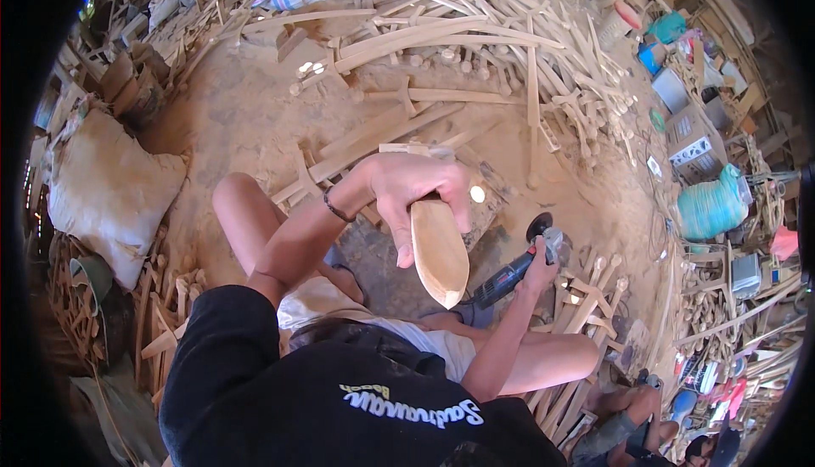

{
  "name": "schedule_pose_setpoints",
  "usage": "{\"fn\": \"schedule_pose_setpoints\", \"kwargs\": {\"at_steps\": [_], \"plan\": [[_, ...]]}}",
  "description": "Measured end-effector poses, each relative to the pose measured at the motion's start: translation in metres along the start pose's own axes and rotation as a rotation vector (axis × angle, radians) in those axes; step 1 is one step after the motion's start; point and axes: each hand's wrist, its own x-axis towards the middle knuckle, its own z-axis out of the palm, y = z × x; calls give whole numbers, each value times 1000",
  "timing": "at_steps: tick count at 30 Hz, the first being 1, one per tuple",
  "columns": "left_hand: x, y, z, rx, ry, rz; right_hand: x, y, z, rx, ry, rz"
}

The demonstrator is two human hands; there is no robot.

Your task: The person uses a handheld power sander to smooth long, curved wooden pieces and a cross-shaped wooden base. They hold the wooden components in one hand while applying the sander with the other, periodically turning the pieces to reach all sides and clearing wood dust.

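Observation:
My left hand [416, 187] is closed round a pale wooden blade [441, 255], thumb on one side and fingers on the other. The blade's pointed end rises toward the view; the rest of its length is hidden behind the hand. To the right, my right hand [540, 270] grips a dark angle grinder [503, 283] near its grey metal head. The grinder's dark round disc [539, 227] points away from me, apart from the blade. Below both hands are my bent legs, seated low on the ground.
Wooden swords with crosspieces [458, 95] lie ahead, before a large heap of sticks [560, 68]. A stuffed white sack [110, 187] stands at left. On the right are a cardboard box [694, 146] and a turquoise bundle [713, 204]. Another person's leg [615, 433] shows at lower right.

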Motion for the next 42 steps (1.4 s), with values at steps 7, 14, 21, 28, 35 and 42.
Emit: {"fn": "schedule_pose_setpoints", "kwargs": {"at_steps": [7,14,21,28,35,42], "plan": [[3,2,-4,-41,6,-7,5,3,0,10,-34,-27],[7,0,-1,-40,-1,15,9,1,-9,3,-86,19],[10,-3,4,-46,-17,15,-2,-7,-10,40,-81,49],[7,3,4,-64,-14,3,-2,-14,-11,45,-73,27],[8,17,-2,-122,100,-85,-12,-17,-7,38,41,16],[15,30,-10,-404,266,-39,-12,-15,-17,70,-11,-5]]}}
